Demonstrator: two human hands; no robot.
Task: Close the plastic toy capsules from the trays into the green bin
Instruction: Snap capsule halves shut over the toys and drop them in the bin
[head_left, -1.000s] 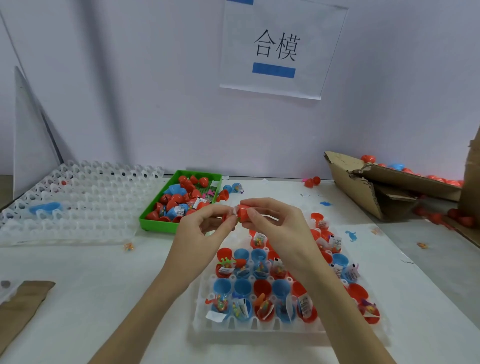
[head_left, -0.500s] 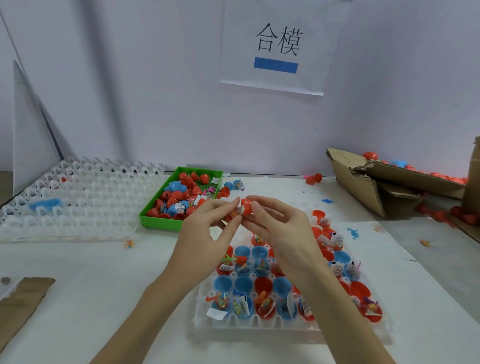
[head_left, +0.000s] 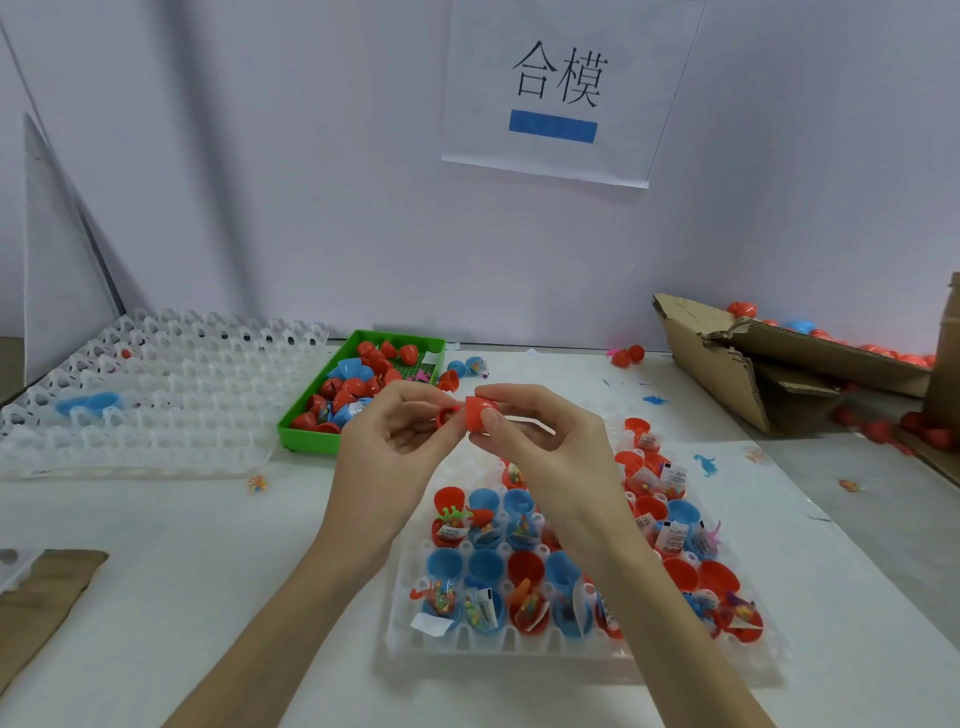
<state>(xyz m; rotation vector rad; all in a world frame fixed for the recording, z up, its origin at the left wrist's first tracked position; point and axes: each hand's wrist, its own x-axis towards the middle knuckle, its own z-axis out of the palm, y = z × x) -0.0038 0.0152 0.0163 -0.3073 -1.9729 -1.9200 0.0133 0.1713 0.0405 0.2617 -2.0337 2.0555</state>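
Above the tray (head_left: 519, 649) of open capsules, the right hand (head_left: 545, 441) pinches a red capsule half (head_left: 480, 410). The left hand (head_left: 395, 441) pinches the other half (head_left: 447, 415) just beside it. The green bin (head_left: 311, 436) sits behind, near the left hand.

In front of me is a white table (head_left: 156, 561). On its near right part lies a clear tray (head_left: 519, 647) with open red and blue capsule halves in its cups. On the far left lies a big stack of clear trays (head_left: 171, 405), and just beside it, to the right, stands the green bin (head_left: 306, 436) with capsules inside. A torn cardboard box (head_left: 727, 364) lies at the far right. A brown cardboard piece (head_left: 36, 603) rests at the near left edge. Two red capsules (head_left: 627, 356) and two blue capsules (head_left: 466, 367) lie near the wall, and a small blue toy figure (head_left: 705, 463) lies right of the tray.
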